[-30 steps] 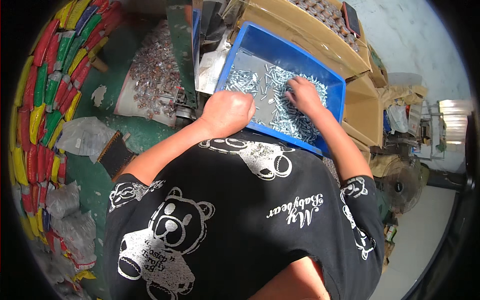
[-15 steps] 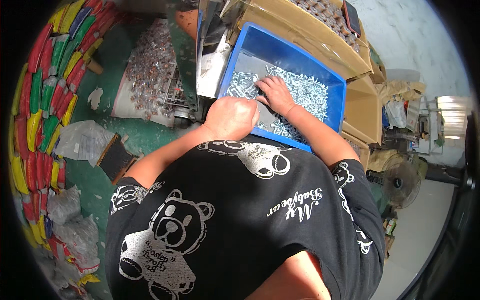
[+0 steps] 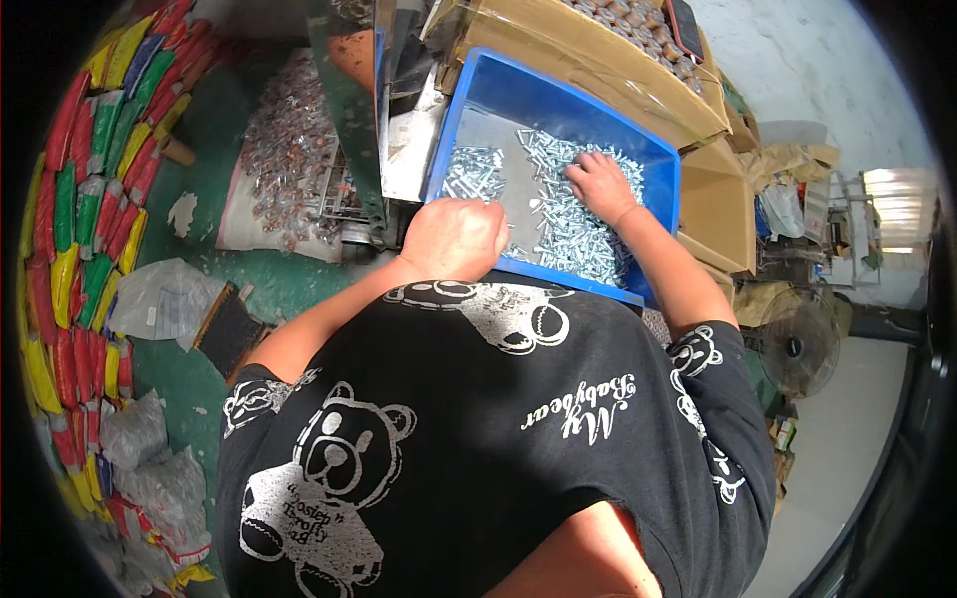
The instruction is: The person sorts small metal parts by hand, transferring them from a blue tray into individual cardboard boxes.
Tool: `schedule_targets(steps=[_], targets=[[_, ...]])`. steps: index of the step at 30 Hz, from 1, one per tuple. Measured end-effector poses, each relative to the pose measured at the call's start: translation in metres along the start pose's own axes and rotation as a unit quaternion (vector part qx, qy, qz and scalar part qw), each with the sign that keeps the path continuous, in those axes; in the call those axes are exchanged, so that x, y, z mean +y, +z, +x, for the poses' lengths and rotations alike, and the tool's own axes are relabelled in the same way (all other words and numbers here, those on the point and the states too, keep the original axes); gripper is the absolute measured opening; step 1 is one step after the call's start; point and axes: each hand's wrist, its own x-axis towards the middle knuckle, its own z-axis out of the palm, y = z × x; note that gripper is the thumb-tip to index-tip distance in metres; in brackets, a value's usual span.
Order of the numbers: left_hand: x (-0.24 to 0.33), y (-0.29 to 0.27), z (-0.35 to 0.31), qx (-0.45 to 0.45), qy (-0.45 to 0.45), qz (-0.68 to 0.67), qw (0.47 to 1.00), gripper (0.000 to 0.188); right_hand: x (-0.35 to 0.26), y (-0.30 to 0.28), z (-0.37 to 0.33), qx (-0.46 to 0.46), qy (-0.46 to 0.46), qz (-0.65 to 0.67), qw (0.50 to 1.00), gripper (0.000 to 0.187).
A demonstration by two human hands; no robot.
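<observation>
A blue plastic bin (image 3: 558, 74) holds many small silvery bolts. They lie in a large heap (image 3: 583, 239) on the right and a smaller heap (image 3: 474, 171) on the left, with bare grey bin floor between them. My left hand (image 3: 454, 239) is a closed fist at the bin's near left corner, beside the smaller heap; whatever it grips is hidden. Over on the large heap rests my right hand (image 3: 603, 189), its thumb and fingers apart and bent down against the bolts. The fingertips are partly hidden.
Cardboard boxes (image 3: 718, 199) stand behind and right of the bin. A metal machine part (image 3: 414, 130) borders its left side. On the green floor lie a sheet heaped with small clear-wrapped pieces (image 3: 289, 159) and a plastic bag (image 3: 164, 299). Colourful packets (image 3: 70, 289) are stacked far left. A fan (image 3: 796, 344) stands right.
My right hand has moved right, from beside the smaller heap onto the large heap. More of the bin floor and the left heap shows. My left fist has stayed nearly in place.
</observation>
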Motion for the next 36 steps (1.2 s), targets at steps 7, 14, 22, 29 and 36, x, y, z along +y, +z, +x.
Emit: schedule_targets(steps=[7,14,22,29,36], targets=[[0.0,0.002,0.0,-0.011,-0.007,0.0,1.0,0.021,0.034,-0.022,-0.039,-0.034,0.137,0.016,0.99,0.024],[0.0,0.002,0.002,-0.031,-0.02,0.009,0.999,0.021,0.032,-0.044,-0.035,0.028,0.277,0.05,0.959,0.009],[-0.001,0.004,0.002,-0.027,-0.01,0.018,0.999,0.02,-0.011,-0.009,0.058,0.055,0.207,0.197,0.957,0.018],[-0.009,0.009,-0.006,-0.051,-0.027,-0.009,0.998,0.018,-0.068,0.01,0.126,-0.171,0.137,0.123,0.968,0.021],[-0.008,0.018,-0.005,0.034,0.017,-0.003,0.999,0.021,-0.034,0.017,0.113,-0.102,0.11,0.205,0.967,0.02]])
